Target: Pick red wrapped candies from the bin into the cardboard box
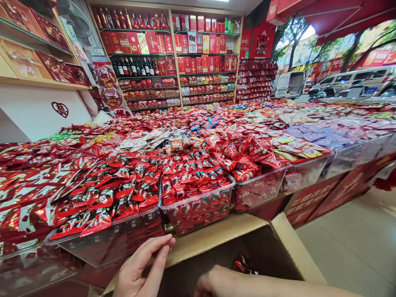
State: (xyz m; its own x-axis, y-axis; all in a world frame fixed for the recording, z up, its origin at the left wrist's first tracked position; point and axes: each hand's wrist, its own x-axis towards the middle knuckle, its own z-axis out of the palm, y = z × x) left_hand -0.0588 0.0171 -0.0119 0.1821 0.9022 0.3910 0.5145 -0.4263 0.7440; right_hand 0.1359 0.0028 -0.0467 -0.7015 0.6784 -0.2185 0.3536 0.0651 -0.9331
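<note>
An open cardboard box [216, 237] stands at the bottom, against the front of the candy bins. My left hand [144, 264] is at its left edge, thumb and fingertips drawn together in a pinch; whatever lies between them, if anything, is hidden. Down inside the box is my right hand [221, 280], its fingers curled below and out of sight. Close by it, a few red wrapped candies [244, 264] lie in the dark interior. Just beyond the box, a clear plastic bin [198, 214] is heaped with small red-wrapped candies [193, 175].
Left of that bin sits another clear bin [102, 243] of red and black packets. To the right, a bin [260, 192] holds red pyramid-shaped packets. Shelves [177, 53] with bottles and boxes line the back wall. Tiled floor [349, 231] shows at right.
</note>
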